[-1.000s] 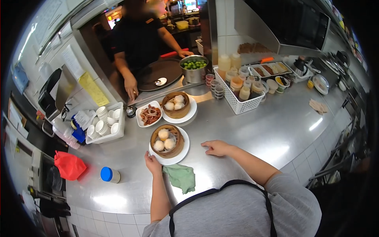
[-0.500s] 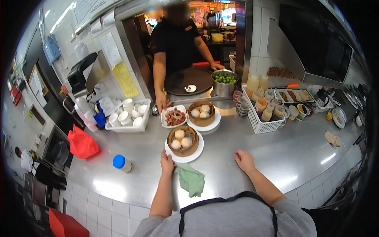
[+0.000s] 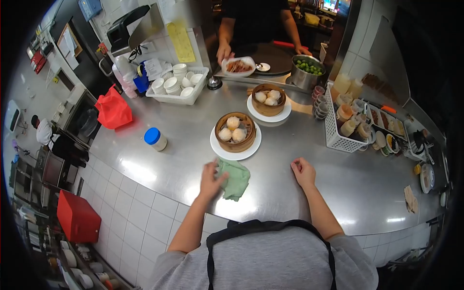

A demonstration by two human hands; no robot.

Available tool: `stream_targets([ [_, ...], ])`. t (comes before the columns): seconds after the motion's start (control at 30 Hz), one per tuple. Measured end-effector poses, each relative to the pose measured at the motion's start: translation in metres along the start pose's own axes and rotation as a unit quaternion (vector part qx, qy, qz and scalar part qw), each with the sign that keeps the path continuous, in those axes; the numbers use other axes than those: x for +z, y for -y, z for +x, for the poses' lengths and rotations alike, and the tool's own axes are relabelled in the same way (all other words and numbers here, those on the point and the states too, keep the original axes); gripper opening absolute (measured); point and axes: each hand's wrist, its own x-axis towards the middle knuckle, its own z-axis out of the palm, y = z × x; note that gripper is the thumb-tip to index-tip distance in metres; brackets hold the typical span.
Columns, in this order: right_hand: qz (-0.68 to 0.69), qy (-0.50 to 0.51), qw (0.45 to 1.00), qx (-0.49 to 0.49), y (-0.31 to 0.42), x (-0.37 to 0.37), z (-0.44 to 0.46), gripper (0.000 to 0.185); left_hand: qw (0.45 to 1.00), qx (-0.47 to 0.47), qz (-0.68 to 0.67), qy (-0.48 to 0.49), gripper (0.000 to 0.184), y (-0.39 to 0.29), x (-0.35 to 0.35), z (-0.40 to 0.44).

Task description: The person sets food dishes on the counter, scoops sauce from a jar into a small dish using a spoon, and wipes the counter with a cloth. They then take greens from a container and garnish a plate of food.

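My left hand (image 3: 211,181) is over the steel counter (image 3: 183,135), fingers apart, at the left edge of a crumpled green cloth (image 3: 235,181). Whether it touches the cloth I cannot tell. Just beyond it, a bamboo steamer (image 3: 246,140) with three dumplings (image 3: 233,123) stands on a white plate (image 3: 217,147). My right hand (image 3: 303,172) rests on the counter with its fingers curled in and nothing visible in them. Farther back, a second bamboo steamer (image 3: 277,110) of dumplings sits on another plate (image 3: 286,112).
Across the pass, a person (image 3: 253,24) holds a white dish of food (image 3: 246,71) by a round tray (image 3: 270,52). A pot of green limes (image 3: 306,79) stands beside it. Left are a cup basket (image 3: 193,99), red bag (image 3: 114,110) and blue-lidded jar (image 3: 155,139); right, a bottle basket (image 3: 343,142).
My left hand has let go of the near plate's edge and drawn back to the cloth, fingers spreading. The other person has lifted the white dish from the counter toward the tray. The view has shifted.
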Motion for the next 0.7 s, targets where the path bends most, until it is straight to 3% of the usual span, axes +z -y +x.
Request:
stream_targets([
  [0.03, 0.002, 0.005, 1.000, 0.003, 0.003, 0.000, -0.002, 0.025, 0.978, 0.133, 0.155, 0.024, 0.057, -0.010, 0.002, -0.016],
  [0.07, 0.083, 0.057, 0.995, -0.008, 0.015, 0.006, -0.007, 0.034, 0.968, 0.122, 0.212, 0.056, 0.047, -0.029, 0.006, -0.033],
  [0.1, 0.162, 0.105, 0.981, -0.017, 0.033, 0.014, -0.015, 0.043, 0.980, 0.101, 0.157, 0.075, 0.035, -0.029, 0.015, -0.040],
  [0.13, 0.192, 0.165, 0.959, -0.126, 0.055, 0.017, -0.026, 0.050, 0.986, 0.100, 0.066, 0.119, 0.028, -0.031, 0.019, -0.044],
  [0.2, 0.178, 0.261, 0.896, -0.311, 0.091, 0.035, -0.040, 0.056, 0.959, 0.095, -0.073, 0.257, 0.032, -0.043, 0.022, -0.049],
  [0.23, 0.187, 0.381, 0.868, -0.256, 0.101, 0.039, -0.043, 0.048, 0.956, 0.102, -0.073, 0.266, 0.032, -0.046, 0.020, -0.048],
  [0.33, 0.228, 0.425, 0.858, -0.177, 0.116, 0.021, -0.013, 0.038, 0.941, 0.171, -0.153, 0.250, 0.034, -0.046, -0.005, -0.035],
  [0.4, 0.153, 0.330, 0.920, -0.145, 0.104, -0.012, 0.018, 0.031, 0.960, 0.239, -0.090, 0.118, 0.039, -0.041, -0.040, -0.020],
  [0.47, 0.122, 0.221, 0.967, 0.019, 0.075, -0.035, 0.047, 0.033, 0.979, 0.141, -0.087, 0.118, 0.045, -0.015, -0.079, 0.001],
  [0.5, 0.115, 0.191, 0.969, 0.106, 0.063, -0.044, 0.056, 0.039, 0.982, 0.115, -0.100, 0.108, 0.043, 0.004, -0.094, 0.009],
  [0.53, 0.113, 0.180, 0.971, 0.113, 0.044, -0.034, 0.061, 0.039, 0.985, 0.117, -0.078, 0.101, 0.042, 0.024, -0.109, 0.016],
  [0.6, -0.103, 0.043, 0.963, 0.246, 0.003, -0.002, 0.076, 0.053, 0.988, 0.106, -0.015, 0.111, 0.038, 0.056, -0.132, 0.022],
  [0.63, -0.106, 0.040, 0.961, 0.251, 0.011, 0.010, 0.073, 0.053, 0.988, 0.098, -0.004, 0.117, 0.036, 0.069, -0.139, 0.019],
  [0.7, -0.264, 0.021, 0.913, 0.309, 0.029, 0.043, 0.071, 0.066, 0.989, 0.093, 0.004, 0.116, 0.034, 0.085, -0.141, 0.019],
])
